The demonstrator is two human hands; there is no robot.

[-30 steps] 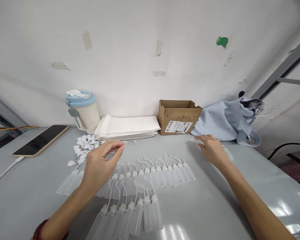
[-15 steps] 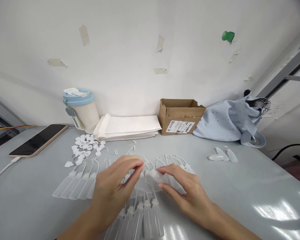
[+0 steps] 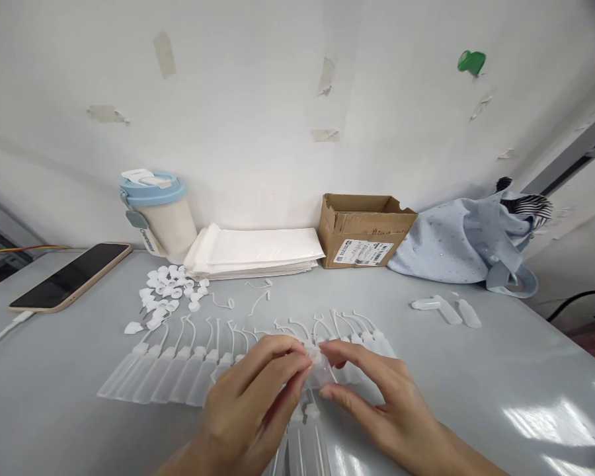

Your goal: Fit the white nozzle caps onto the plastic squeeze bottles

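Between thumb and fingers, my right hand [image 3: 384, 400] grips a small translucent plastic bottle [image 3: 323, 375], its neck towards the left. My left hand [image 3: 262, 393] is pinched closed at that neck; what its fingertips grasp is hidden. Behind both hands runs a row of similar bottles [image 3: 171, 373] with thin white straps sticking up from their necks. More bottles [image 3: 306, 449] lie nearer, below the hands, partly covered by my left hand.
White caps [image 3: 166, 291] are piled at left, with loose straps [image 3: 222, 303] beside them. A phone [image 3: 72, 276], a lidded cup [image 3: 161, 215], white envelopes [image 3: 258, 248], a cardboard box [image 3: 364, 231] and a blue bag [image 3: 456, 238] stand or lie behind. Several small bottles [image 3: 447, 309] lie at right.
My left hand has moved right and down, from apart to touching the neck of the bottle in my right hand. The view has shifted slightly.
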